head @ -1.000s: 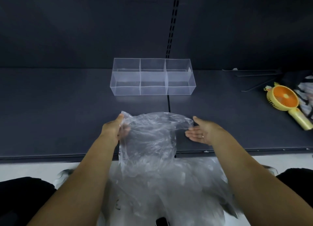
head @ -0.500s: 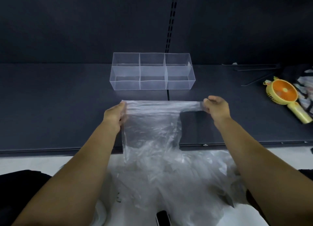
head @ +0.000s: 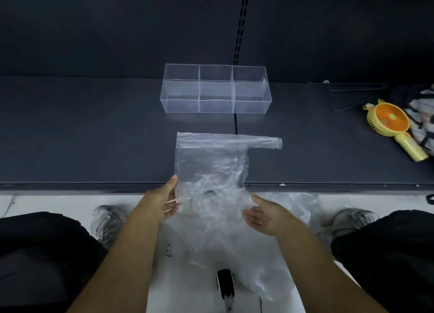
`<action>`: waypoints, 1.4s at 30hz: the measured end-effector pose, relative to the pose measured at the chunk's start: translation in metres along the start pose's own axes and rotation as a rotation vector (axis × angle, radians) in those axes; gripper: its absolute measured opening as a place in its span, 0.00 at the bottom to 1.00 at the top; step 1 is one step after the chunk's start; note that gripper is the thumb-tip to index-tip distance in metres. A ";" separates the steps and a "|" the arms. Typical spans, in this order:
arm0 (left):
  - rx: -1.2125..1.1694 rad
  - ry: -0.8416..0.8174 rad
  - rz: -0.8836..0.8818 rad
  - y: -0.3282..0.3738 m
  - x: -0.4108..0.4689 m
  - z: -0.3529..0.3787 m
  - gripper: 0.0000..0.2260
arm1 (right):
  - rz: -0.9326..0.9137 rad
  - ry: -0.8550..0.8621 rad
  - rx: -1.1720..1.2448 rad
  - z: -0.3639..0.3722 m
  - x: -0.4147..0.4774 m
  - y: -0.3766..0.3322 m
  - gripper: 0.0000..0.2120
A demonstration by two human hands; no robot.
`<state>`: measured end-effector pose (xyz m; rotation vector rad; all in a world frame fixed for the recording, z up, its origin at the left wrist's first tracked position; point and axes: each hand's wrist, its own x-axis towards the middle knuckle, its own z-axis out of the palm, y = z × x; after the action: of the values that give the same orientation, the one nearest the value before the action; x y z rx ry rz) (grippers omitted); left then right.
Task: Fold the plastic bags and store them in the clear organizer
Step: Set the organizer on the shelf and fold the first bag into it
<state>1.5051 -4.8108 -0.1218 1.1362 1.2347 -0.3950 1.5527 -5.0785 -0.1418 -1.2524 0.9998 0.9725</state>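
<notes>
We look down on a dark shelf [head: 94,136] with a dark back panel [head: 117,31] behind it. At the back of the shelf stands the clear organizer [head: 216,89], with three compartments in a row; through their walls we see only the shelf. In front of it a clear plastic bag [head: 211,157] lies flat, one handle [head: 263,143] stretched to the right and its crumpled lower end over the shelf's front edge. The left hand [head: 162,200], fingers straight, touches the bag's lower left edge. The right hand [head: 265,215] is spread palm up just beside the lower right corner; we cannot tell if it touches. More crumpled bags [head: 270,265] lie on the white floor [head: 187,277] below. A yellow and orange handheld fan [head: 392,125] lies far right.
</notes>
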 end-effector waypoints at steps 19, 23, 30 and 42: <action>0.231 0.292 0.490 -0.015 0.000 0.023 0.10 | -0.554 0.602 -0.119 -0.038 -0.014 -0.056 0.06; 0.539 0.609 0.868 -0.010 -0.001 0.031 0.07 | -0.771 1.019 -0.429 -0.014 -0.014 -0.051 0.14; 1.363 0.385 1.019 0.013 0.042 0.064 0.28 | -1.339 0.265 -1.317 0.133 0.013 -0.024 0.24; 1.492 0.393 1.054 0.008 0.064 0.056 0.33 | -0.969 0.760 -1.509 -0.011 0.062 -0.097 0.32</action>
<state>1.5636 -4.8340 -0.1796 3.0142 0.2874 -0.2210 1.6619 -5.0948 -0.1746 -3.0806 -0.1762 0.2890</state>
